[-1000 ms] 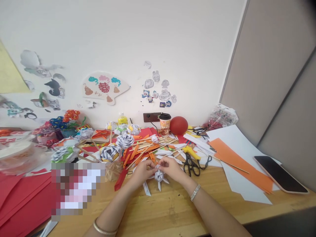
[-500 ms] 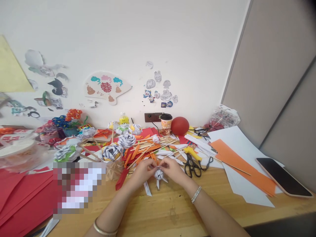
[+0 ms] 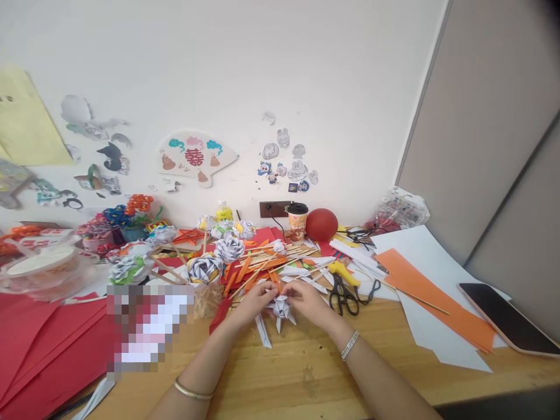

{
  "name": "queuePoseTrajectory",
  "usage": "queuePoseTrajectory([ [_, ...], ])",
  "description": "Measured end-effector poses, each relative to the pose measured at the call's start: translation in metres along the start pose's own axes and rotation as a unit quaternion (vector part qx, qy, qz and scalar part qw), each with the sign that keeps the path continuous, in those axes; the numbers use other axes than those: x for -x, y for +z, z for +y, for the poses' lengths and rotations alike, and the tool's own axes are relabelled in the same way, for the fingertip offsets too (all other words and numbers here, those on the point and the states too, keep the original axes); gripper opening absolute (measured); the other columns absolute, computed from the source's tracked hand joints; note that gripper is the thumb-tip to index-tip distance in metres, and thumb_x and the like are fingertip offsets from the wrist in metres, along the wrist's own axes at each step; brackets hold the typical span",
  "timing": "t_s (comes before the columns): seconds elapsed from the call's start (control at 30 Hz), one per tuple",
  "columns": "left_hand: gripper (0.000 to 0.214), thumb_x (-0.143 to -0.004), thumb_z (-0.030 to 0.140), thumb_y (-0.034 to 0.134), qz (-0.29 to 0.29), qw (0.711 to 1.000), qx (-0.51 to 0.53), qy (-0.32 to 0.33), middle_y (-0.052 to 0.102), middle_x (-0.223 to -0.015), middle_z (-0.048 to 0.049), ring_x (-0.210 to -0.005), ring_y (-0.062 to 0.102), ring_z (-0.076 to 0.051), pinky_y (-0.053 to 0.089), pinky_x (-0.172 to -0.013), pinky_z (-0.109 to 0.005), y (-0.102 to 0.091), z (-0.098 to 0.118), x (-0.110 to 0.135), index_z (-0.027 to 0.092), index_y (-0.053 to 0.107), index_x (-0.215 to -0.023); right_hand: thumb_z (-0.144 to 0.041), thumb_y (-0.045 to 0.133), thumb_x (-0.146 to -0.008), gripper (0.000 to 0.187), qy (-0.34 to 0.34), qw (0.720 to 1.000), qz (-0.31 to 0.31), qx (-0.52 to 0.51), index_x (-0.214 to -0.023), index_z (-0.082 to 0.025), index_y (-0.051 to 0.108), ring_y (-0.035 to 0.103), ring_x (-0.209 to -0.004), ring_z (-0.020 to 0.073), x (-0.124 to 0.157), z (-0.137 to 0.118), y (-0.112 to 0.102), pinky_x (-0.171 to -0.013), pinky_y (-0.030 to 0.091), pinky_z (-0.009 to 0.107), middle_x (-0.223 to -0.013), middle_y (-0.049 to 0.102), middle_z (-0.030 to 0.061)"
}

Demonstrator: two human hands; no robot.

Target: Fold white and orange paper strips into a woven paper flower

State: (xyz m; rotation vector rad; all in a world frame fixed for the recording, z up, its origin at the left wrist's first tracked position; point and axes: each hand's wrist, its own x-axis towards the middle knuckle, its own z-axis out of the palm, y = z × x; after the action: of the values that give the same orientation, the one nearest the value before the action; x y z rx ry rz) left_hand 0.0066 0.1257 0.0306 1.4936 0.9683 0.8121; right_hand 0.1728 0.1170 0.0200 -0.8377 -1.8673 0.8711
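Note:
A small white folded-paper flower [image 3: 281, 307] is pinched at its top between my two hands, its pointed strips hanging down toward the wooden table. My left hand [image 3: 261, 297] grips it from the left, thumb and fingers closed. From the right, my right hand [image 3: 305, 296] pinches the upper edge with its fingertips. Just left of the flower lies a loose white paper strip [image 3: 263, 332]. Black-handled scissors [image 3: 343, 296] rest to the right of my right hand, beside a yellow glue gun [image 3: 344, 272]. Behind my hands is a heap of wooden sticks [image 3: 258, 261] and orange paper pieces.
Finished paper flowers [image 3: 205, 268] stand at the left back. A paper cup [image 3: 297, 224] and red balloon [image 3: 321, 224] sit near the wall. Orange paper [image 3: 437, 297] and a phone [image 3: 507, 318] lie right; red sheets [image 3: 48, 344] cover the left.
Both hands stay at the flower with slightly shifted fingers, and more of its top shows. The whole view has shifted a little, moving the scene slightly right and down.

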Motion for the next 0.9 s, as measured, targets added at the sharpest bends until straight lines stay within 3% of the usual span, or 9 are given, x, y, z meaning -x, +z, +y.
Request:
queuePoseTrajectory([
  [0.33,0.035,-0.065,0.045,0.059,0.007,0.999,0.044,-0.015,0.053,-0.060,0.0044,-0.042,0.055,-0.011,0.047,-0.042,-0.024,0.001,-0.009,-0.003,0.017,0.046,-0.081,-0.011,0.052,-0.073,0.016,-0.026,0.989,0.049,0.139,-0.082,-0.020,0.061,0.059,-0.071,0.0144,0.002,-0.009,0.000,-0.067,0.045,0.026,-0.076,0.064,0.0008],
  [0.5,0.036,-0.064,0.046,0.059,0.014,0.999,0.028,-0.017,0.055,-0.058,0.0038,-0.044,0.057,-0.012,0.048,-0.042,-0.024,0.004,-0.003,-0.001,0.017,0.045,-0.080,-0.010,0.049,-0.075,0.024,-0.036,0.991,0.046,0.118,-0.094,-0.022,0.058,0.059,-0.078,0.0144,0.002,-0.008,0.001,-0.070,0.045,0.027,-0.087,0.064,0.0019],
  [0.77,0.035,-0.062,0.048,0.059,0.077,0.997,0.017,0.001,0.050,-0.049,0.0075,-0.035,0.052,-0.010,0.044,-0.035,-0.022,0.007,0.002,0.001,0.018,0.042,-0.070,-0.012,0.045,-0.080,0.021,-0.116,0.971,0.031,0.207,-0.086,-0.021,0.063,0.057,-0.076,0.0151,0.003,-0.002,-0.001,-0.071,0.042,0.027,-0.080,0.064,0.0035],
  [0.9,0.034,-0.063,0.048,0.057,0.095,0.995,0.015,0.022,0.049,-0.049,0.0080,-0.035,0.051,-0.010,0.043,-0.034,-0.022,0.008,0.002,-0.002,0.018,0.041,-0.069,-0.019,0.042,-0.084,0.024,-0.080,0.983,0.032,0.162,-0.100,-0.022,0.059,0.057,-0.082,0.0157,0.003,-0.006,-0.001,-0.073,0.042,0.028,-0.092,0.064,0.0043],
])
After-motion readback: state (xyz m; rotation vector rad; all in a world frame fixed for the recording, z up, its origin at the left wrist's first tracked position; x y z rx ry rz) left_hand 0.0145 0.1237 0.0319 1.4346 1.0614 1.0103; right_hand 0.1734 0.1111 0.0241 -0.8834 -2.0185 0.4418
